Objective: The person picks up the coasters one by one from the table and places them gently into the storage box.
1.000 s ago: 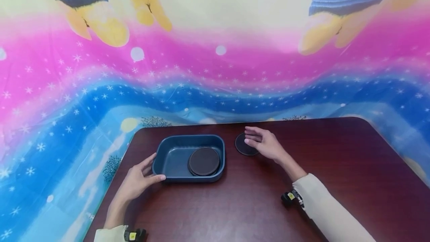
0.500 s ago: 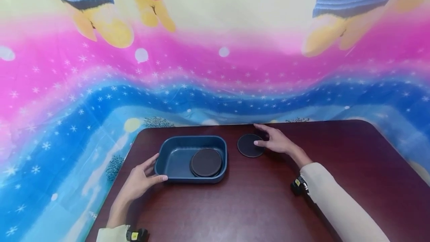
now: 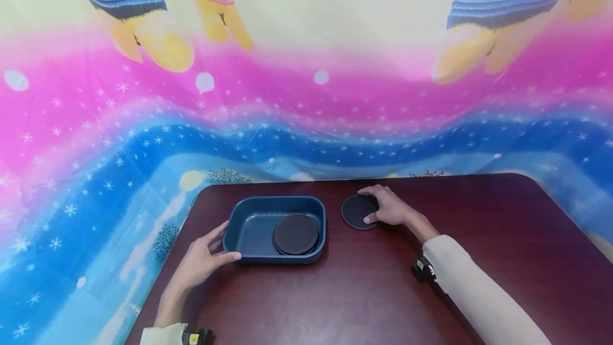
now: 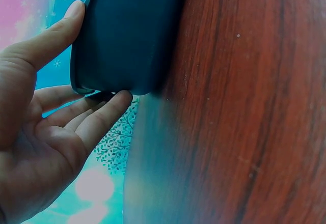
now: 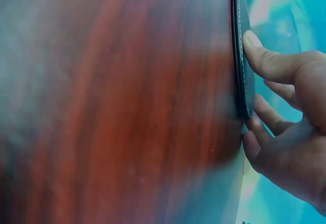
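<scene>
A dark blue rectangular dish with rounded corners stands on the table, a round dark-brown coaster lying in its right half, apparently on top of others. My left hand holds the dish's left front corner, thumb at the front wall and fingers at the left side. To the right of the dish, a round black coaster lies on the tabletop. My right hand grips its right edge between thumb and fingers. The right wrist view shows the stitched rim of this coaster, with what looks like a second layer beneath.
The reddish-brown wooden table has its far edge just behind the dish and coaster. A colourful printed cloth hangs behind the table and along its sides. Small black devices are strapped at both wrists.
My right hand has moved from above the black coaster to its right edge, and its fingers have closed in on it. The left hand keeps its place on the dish.
</scene>
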A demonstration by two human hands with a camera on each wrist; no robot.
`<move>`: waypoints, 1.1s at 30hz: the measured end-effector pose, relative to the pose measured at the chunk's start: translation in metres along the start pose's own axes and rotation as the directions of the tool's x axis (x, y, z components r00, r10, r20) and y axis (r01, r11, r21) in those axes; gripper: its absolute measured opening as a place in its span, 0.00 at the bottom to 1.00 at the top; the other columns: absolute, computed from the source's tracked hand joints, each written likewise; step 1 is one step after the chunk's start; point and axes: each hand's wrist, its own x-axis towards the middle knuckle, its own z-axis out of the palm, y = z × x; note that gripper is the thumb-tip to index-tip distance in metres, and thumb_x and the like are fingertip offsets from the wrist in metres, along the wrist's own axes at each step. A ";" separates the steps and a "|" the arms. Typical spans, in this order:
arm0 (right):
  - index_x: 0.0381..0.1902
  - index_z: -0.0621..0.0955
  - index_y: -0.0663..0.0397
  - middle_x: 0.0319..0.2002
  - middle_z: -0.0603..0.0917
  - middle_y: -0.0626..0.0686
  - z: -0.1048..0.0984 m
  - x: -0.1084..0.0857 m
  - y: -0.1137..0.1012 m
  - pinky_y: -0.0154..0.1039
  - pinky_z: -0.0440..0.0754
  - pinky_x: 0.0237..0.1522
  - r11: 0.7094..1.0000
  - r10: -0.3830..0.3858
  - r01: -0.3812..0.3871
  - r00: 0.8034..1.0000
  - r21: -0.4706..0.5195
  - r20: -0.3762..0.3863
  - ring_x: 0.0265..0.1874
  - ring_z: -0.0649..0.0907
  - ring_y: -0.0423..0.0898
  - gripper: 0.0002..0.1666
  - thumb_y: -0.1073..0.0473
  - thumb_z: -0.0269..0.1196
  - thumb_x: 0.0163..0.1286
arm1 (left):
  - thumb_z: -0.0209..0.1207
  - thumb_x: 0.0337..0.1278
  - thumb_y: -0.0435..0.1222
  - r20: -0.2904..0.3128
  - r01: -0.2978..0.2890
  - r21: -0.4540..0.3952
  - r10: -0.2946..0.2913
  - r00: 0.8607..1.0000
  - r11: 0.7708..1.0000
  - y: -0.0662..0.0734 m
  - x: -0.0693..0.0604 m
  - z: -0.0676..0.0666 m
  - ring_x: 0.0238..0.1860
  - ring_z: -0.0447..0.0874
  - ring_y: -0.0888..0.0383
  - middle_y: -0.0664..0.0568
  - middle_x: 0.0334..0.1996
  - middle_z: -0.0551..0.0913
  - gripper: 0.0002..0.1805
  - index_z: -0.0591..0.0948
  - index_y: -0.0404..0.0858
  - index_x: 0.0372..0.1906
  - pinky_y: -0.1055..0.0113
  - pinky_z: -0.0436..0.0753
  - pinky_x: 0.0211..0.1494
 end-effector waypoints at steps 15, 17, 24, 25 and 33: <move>0.70 0.81 0.54 0.62 0.86 0.64 -0.008 -0.016 -0.013 0.49 0.89 0.50 0.985 0.160 -0.153 0.981 0.074 -0.113 0.52 0.88 0.58 0.41 0.61 0.83 0.60 | 0.76 0.63 0.45 -0.004 -0.005 0.017 0.005 1.000 1.000 0.001 0.000 0.000 0.76 0.75 0.36 0.34 0.79 0.71 0.53 0.60 0.41 0.86 0.52 0.88 0.63; 0.69 0.82 0.54 0.60 0.87 0.65 -0.011 -0.019 -0.014 0.45 0.88 0.45 0.986 0.162 -0.155 0.980 0.067 -0.115 0.46 0.88 0.54 0.39 0.61 0.82 0.60 | 0.76 0.63 0.44 -0.004 -0.005 0.018 0.005 1.000 1.000 0.001 0.000 0.000 0.76 0.75 0.36 0.34 0.79 0.71 0.53 0.60 0.41 0.86 0.52 0.88 0.64; 0.67 0.82 0.57 0.59 0.86 0.68 -0.023 -0.033 -0.017 0.41 0.87 0.37 0.975 0.180 -0.167 0.980 0.145 -0.087 0.38 0.88 0.50 0.32 0.68 0.77 0.66 | 0.76 0.64 0.44 -0.001 -0.006 0.031 0.006 1.000 1.000 0.003 0.000 -0.001 0.76 0.75 0.35 0.34 0.78 0.71 0.52 0.60 0.41 0.86 0.49 0.87 0.65; 0.67 0.81 0.57 0.59 0.86 0.68 -0.025 -0.035 -0.017 0.41 0.88 0.37 0.971 0.187 -0.171 0.979 0.165 -0.082 0.39 0.89 0.50 0.32 0.69 0.76 0.67 | 0.76 0.64 0.45 -0.001 -0.007 0.035 0.007 1.000 0.999 0.003 0.000 -0.001 0.76 0.75 0.35 0.33 0.78 0.71 0.52 0.60 0.41 0.86 0.48 0.87 0.65; 0.71 0.78 0.63 0.59 0.85 0.72 -0.027 -0.053 -0.018 0.47 0.93 0.41 0.901 0.222 -0.200 0.975 0.386 -0.014 0.41 0.93 0.50 0.30 0.71 0.69 0.72 | 0.76 0.64 0.45 -0.001 0.001 0.028 -0.001 1.000 1.000 0.004 -0.001 0.000 0.76 0.74 0.35 0.33 0.78 0.71 0.52 0.60 0.41 0.86 0.46 0.86 0.66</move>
